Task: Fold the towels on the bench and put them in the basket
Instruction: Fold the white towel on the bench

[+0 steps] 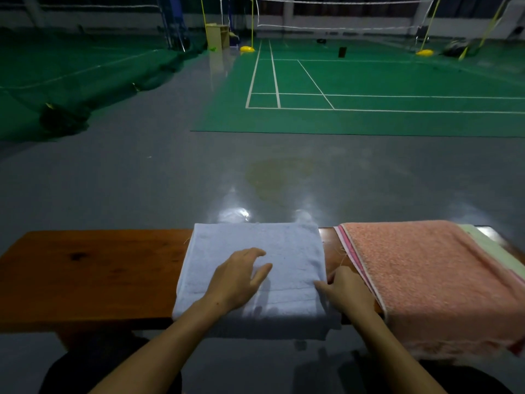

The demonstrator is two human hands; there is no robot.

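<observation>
Your left hand (238, 280) lies on top of the folded light blue towel (255, 251), fingers spread and only slightly bent, gripping nothing, the palm over the towel's near half. Your right hand (348, 292) sits at that towel's right edge with the thumb on top of the cloth and the fingers curled down beside the edge; you appear to pinch the edge, though the fingers themselves are hidden behind the hand. The blue towel rests across the middle of the wooden bench (85, 274), its near end hanging a little over the front edge. Just beside it to the right, with a narrow strip of bare wood between them, lies a pink towel (426, 280) spread over the bench's right end, draping over the near side, so it crowds your right hand closely. A pink-striped edge (348, 248) shows under its left border, and a pale green towel (488, 248) peeks out from beneath its far right side. The left half of the bench is bare wood. Beyond the bench the grey floor (142, 180) is glossy with a light reflection, and past it a green badminton court (369, 81) with white lines, a net (341, 12) and yellow posts (252, 24). On the left, dark green netting (85, 89) lies heaped on the floor. A yellow cabinet (217, 35) stands far back.
</observation>
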